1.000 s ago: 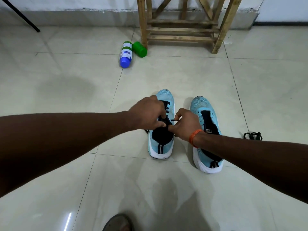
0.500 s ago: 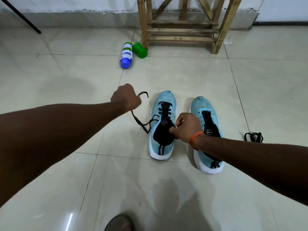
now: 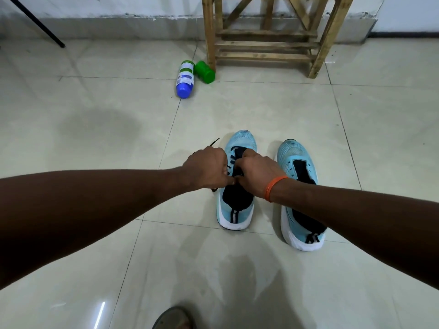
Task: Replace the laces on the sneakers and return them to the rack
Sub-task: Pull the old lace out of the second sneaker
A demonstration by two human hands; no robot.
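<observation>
One white bottle (image 3: 185, 77) and one green bottle (image 3: 204, 72) lie sideways; left hand (image 3: 206, 168) pinches lace (image 3: 213, 142), right hand (image 3: 256, 174) grips sneaker (image 3: 240, 141).

The left hand (image 3: 206, 168), which half a second ago is out toward the left of the frame pulling the lace (image 3: 213, 142), is back at the sneaker (image 3: 237, 210) in mid-frame, touching the right hand (image 3: 255, 175). The right hand now sits higher over the lacing, fingers curled. The lace's loose end pokes up above the left hand.
</observation>
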